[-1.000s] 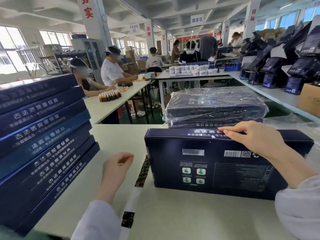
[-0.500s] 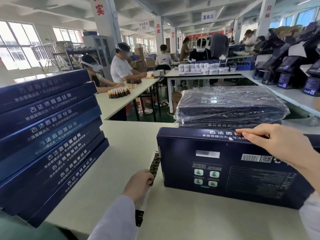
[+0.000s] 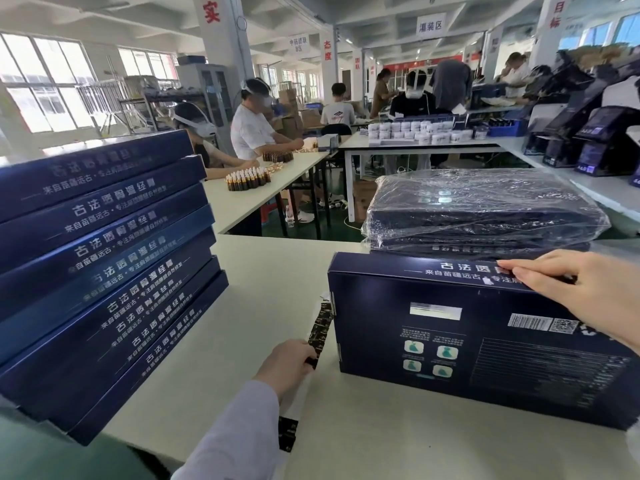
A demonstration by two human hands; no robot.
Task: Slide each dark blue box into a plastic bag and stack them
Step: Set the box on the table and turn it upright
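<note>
A dark blue box [image 3: 467, 344] stands on its long edge on the white table [image 3: 270, 271], printed back facing me. My right hand [image 3: 585, 289] rests on its top edge and steadies it. My left hand [image 3: 289, 365] is closed on a strip of black stickers [image 3: 320, 329] on white backing, just left of the box. Behind the box lies a stack of bagged boxes [image 3: 485, 211] in clear plastic. At the left, several unbagged dark blue boxes [image 3: 100, 268] are stacked.
Other people sit at neighbouring tables [image 3: 277, 178] with small brown bottles [image 3: 247, 180]. Dark display boxes [image 3: 588, 140] line the bench at the right. White jars [image 3: 415, 131] sit on the far table.
My left hand moved right toward the box and closed on the sticker strip. The camera shifted, so the box and stacks sit more to the right.
</note>
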